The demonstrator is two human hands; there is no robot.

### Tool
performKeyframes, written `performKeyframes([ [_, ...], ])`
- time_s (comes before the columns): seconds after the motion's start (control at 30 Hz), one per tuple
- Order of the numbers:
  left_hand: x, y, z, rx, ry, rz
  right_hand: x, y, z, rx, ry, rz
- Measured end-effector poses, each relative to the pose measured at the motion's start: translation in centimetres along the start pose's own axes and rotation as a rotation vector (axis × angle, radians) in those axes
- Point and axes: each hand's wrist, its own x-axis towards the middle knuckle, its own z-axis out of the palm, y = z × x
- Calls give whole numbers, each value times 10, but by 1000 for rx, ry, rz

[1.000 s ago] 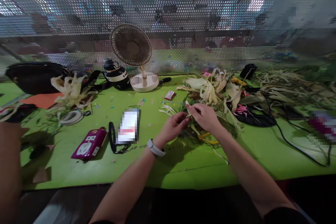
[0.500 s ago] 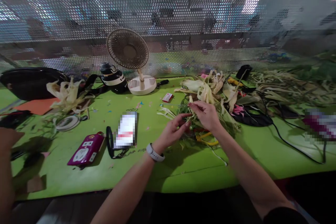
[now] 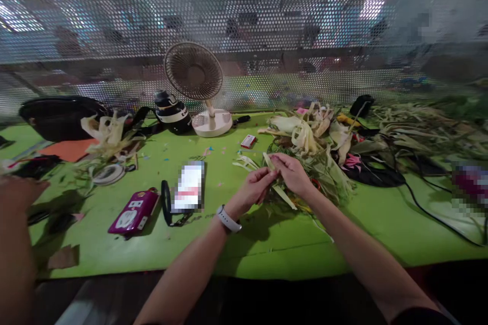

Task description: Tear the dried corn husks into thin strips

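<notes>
— What is being held, and where?

— A pale leaf strip [image 3: 285,197] is pinched between both hands, just above the green table [image 3: 267,249] and in front of a heap of husks [image 3: 308,134]. Its upper end is gripped at the fingertips, and its lower end is slanted down toward the near edge of the table.

— How are the hands set?

— The left hand [image 3: 254,189] is closed on the strip, with thumb and fingers pressed together. A white watch [image 3: 227,219] is worn on its wrist. The right hand [image 3: 293,176] is curled over from the other side. The same strip is nipped by its fingertips, which are touching those of the left.

— And round about?

— Loose green blades are spread beneath the hands. A small red-and-white box [image 3: 248,140] is seen near the left side of the heap. A blurred-out phone [image 3: 187,187] and a magenta power strip [image 3: 133,212] are laid left of the forearm, well apart from the hands. A table fan [image 3: 194,73] is stood at the back, before a perforated metal screen [image 3: 244,20]. A black cable [image 3: 427,208] is run across the table on the right. At the far left another person's hand [image 3: 19,194] is seen, too blurred for its pose to be told.
</notes>
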Motion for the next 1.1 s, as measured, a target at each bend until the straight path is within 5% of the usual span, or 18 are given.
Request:
performKeyframes([
  [0.23,8,-8,-4,131,160,183,7,0,-16,-1,122,-69],
  [0.37,12,-13,-9,213,271,289,6,-5,-24,-267,71,-72],
  [0.53,12,-11,-8,227,410,343,-1,-11,-21,-461,306,-39],
  [0.6,12,-12,-7,218,462,370,-3,-13,-16,-464,284,21],
  [0.73,13,-15,-5,214,478,395,-8,-13,-1,-376,145,5],
  [1.1,5,-6,1,-56,425,237,-3,2,5,21,326,-212],
])
